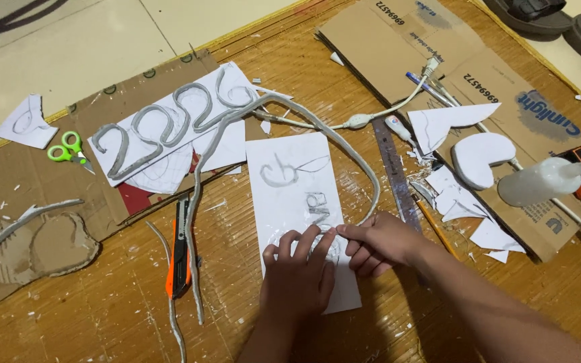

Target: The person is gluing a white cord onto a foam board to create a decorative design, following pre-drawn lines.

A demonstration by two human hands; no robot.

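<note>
Floor: brown woven mat (pixel 102 316) with cardboard sheets, paper scraps and tools spread about.
Done so far: four curly grey shapes (pixel 169 121) bent from tube, lying on white paper up left.
In hand now: long grey tube (pixel 361 161), running from those shapes down to both hands.
Left hand (pixel 297 272): flat on the white paper sheet (pixel 290 195), fingers spread, fingertips pressing the tube end down.
Right hand (pixel 378 240): fingers curled, pinching the tube end.
Left to do, by the look: pencil letters on the sheet mostly bare, only the tube end lying on them.
Near by: orange cutter (pixel 179 252), green scissors (pixel 67 148), metal ruler (pixel 393 171), glue bottle (pixel 539 180).
</note>
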